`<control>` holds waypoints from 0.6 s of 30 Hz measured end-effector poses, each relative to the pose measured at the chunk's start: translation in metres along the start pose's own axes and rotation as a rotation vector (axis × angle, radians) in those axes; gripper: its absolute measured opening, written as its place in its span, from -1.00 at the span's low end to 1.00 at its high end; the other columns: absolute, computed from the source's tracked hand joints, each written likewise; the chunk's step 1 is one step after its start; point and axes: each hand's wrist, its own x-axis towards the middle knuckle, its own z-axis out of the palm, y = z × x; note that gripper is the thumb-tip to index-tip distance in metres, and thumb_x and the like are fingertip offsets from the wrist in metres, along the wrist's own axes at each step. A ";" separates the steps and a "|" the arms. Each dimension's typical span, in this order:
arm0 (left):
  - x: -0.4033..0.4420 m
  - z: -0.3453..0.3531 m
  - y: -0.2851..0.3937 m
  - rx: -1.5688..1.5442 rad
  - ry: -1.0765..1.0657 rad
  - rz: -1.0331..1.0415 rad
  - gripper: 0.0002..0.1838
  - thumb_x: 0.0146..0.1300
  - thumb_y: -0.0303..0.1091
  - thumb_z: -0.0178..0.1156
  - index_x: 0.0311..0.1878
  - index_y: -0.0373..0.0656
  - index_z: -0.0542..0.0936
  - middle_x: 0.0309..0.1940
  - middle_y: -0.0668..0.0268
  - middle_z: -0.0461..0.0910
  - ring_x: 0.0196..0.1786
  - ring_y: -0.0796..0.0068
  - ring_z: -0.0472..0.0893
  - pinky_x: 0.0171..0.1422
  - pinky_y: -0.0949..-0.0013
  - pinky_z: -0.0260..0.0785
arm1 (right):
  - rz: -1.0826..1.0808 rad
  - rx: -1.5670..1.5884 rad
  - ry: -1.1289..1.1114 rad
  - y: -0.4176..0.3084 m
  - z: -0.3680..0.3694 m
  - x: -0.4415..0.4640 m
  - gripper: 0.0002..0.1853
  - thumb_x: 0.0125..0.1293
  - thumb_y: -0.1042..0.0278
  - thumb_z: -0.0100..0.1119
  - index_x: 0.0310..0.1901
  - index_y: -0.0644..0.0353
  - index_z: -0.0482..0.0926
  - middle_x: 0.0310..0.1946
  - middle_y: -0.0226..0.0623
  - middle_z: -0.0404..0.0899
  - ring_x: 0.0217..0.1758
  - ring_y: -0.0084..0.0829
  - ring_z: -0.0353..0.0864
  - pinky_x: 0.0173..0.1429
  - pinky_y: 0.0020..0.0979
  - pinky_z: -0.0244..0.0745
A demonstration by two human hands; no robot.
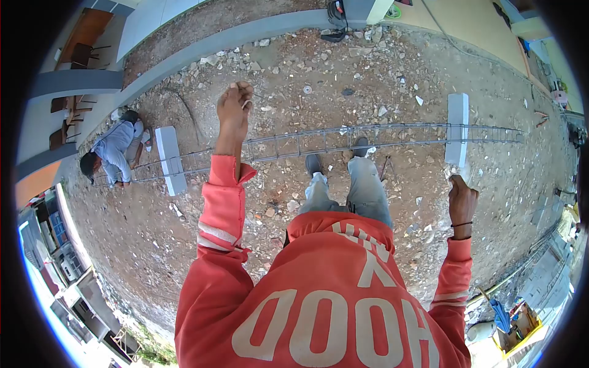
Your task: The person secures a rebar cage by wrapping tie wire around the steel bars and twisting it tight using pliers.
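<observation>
A long, narrow steel rebar cage (299, 145) stretches across the ground in front of me, with stirrups along its bars. It rests on two pale blocks, one on the left (170, 161) and one on the right (457, 130). My left hand (235, 105) is raised beyond the cage, its fingers pinched together; a thin wire (257, 95) seems to stick out of them. Lower on the right, my right hand (462, 200) is closed in a fist, just short of the right block and apart from it. Whatever it holds, if anything, is hidden.
At the cage's left end another person (116, 147) crouches, hands down by the bars. Stones and rubble (270, 211) cover the ground. A dark bag (336, 18) lies by the low wall (245, 43). Pliers-like red handles (541, 118) lie far right, a yellow container (521, 337) lower right.
</observation>
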 end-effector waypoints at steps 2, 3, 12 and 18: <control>-0.010 0.024 -0.059 -0.028 0.049 -0.061 -0.67 0.58 -0.19 -0.10 -0.21 -0.14 0.57 -0.44 0.45 0.56 -0.50 0.69 0.40 -0.47 0.52 0.22 | 0.086 -0.042 -0.112 0.037 0.043 -0.001 -0.84 0.35 0.37 0.13 -0.15 -0.09 0.68 -0.37 -0.18 0.71 -0.35 -0.05 0.68 -0.07 -0.08 0.44; -0.018 0.036 -0.084 0.009 0.102 -0.048 -0.66 0.58 -0.21 -0.12 -0.24 -0.16 0.56 -0.46 0.43 0.55 -0.53 0.67 0.39 -0.49 0.50 0.21 | 0.182 -0.090 -0.213 0.054 0.067 -0.004 -0.83 0.34 0.35 0.13 -0.13 -0.12 0.69 -0.36 -0.19 0.71 -0.32 -0.05 0.68 -0.02 -0.06 0.42; -0.069 0.142 -0.276 0.192 0.042 -0.306 -0.60 0.58 -0.18 -0.13 -0.42 -0.15 0.40 -0.58 0.38 0.47 -0.62 0.67 0.39 -0.60 0.46 0.27 | -0.130 0.442 -0.616 0.051 0.211 0.043 -0.42 0.12 0.51 0.16 0.26 0.16 0.42 0.22 -0.07 0.47 0.33 -0.01 0.40 0.37 0.05 0.31; -0.058 0.159 -0.369 0.301 -0.309 -0.423 -0.61 0.57 -0.20 -0.10 -0.30 -0.28 0.55 -0.50 0.31 0.57 -0.47 0.53 0.56 -0.33 0.43 0.44 | 0.451 1.467 -1.075 -0.115 0.303 0.104 -0.67 0.48 0.31 0.05 0.15 0.31 0.51 -0.44 -0.32 0.62 -0.41 -0.62 0.57 -0.35 -0.57 0.41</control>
